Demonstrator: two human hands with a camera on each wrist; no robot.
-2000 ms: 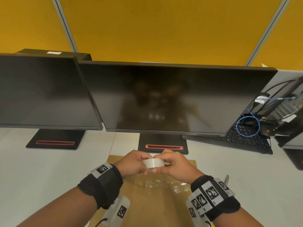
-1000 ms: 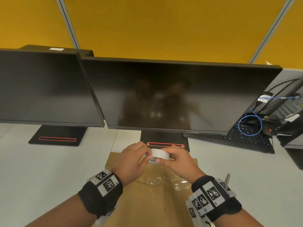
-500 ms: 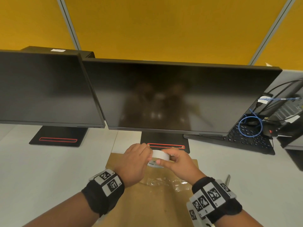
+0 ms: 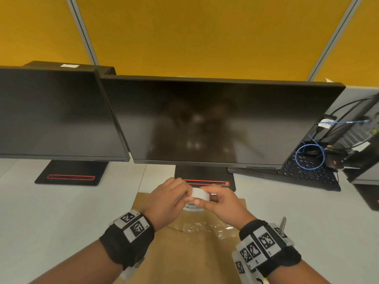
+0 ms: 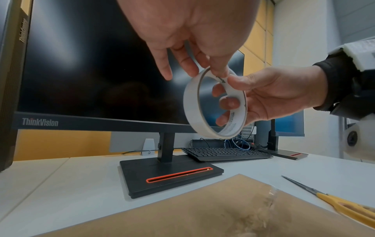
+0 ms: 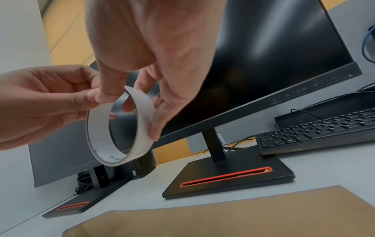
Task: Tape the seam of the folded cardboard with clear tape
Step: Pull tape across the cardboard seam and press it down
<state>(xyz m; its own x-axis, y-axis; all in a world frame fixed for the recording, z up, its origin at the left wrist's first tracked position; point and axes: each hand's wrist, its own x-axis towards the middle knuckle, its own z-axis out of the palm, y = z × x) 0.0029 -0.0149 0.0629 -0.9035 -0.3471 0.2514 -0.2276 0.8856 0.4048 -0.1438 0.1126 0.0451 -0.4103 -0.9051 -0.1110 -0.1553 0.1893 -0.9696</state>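
The left hand (image 4: 166, 199) has shifted from cupping the tape roll (image 4: 200, 194) to picking at its upper rim with curled fingertips, likely hunting the loose end. To its right, the right hand (image 4: 223, 203) keeps its grasp, thumb on the outside, fingers through the core. The roll hangs above the folded cardboard (image 4: 184, 253) on the table (image 4: 61, 212), so no new strip is drawn yet.

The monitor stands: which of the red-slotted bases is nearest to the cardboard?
The base of the middle monitor, directly beyond the cardboard far edge. The left monitor's base sits further off to the left, on bare desk.
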